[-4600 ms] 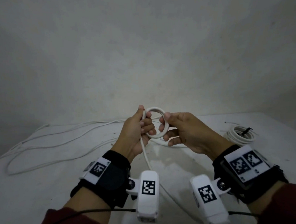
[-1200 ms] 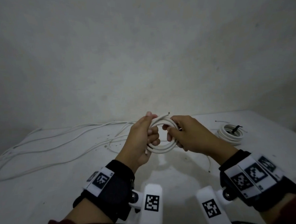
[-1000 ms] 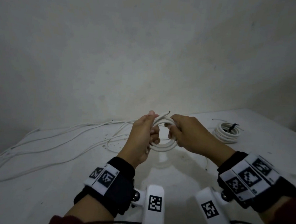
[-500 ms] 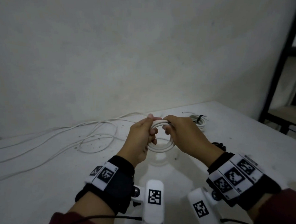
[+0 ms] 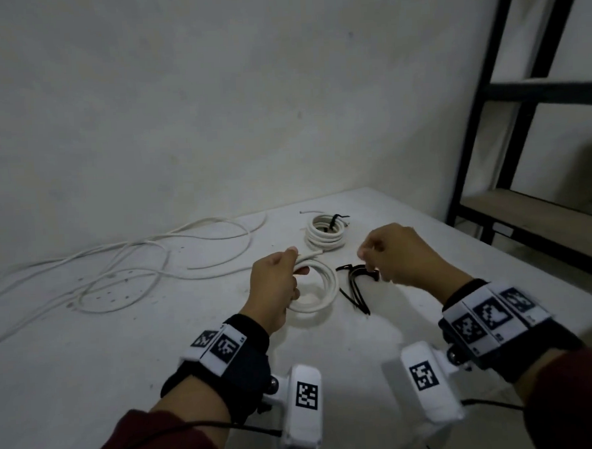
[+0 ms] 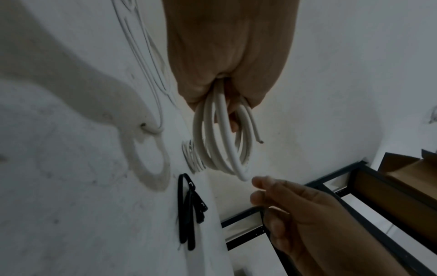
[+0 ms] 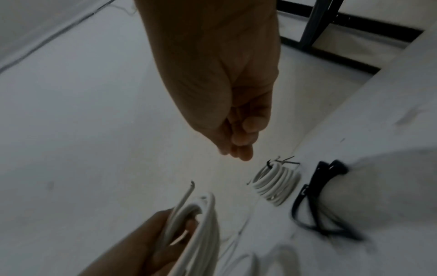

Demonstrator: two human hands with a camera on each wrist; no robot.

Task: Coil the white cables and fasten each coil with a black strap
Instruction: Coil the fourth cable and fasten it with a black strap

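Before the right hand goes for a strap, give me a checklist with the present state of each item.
1. Left hand grip on the new coil: ok, fingers curled round the loops.
2. Coil's loose end tucked in: not ok, it sticks out.
3. Right hand free: ok, it holds nothing.
4. Black straps within reach: ok, lying on the table beside the coil.
5. One strap separable from the bunch: cannot tell.
6. Finished coil out of the way: ok, strapped, farther back.

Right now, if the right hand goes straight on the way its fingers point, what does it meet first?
Probably the black straps on the table, just below the right hand; the fastened coil lies farther on. Depth is unclear.
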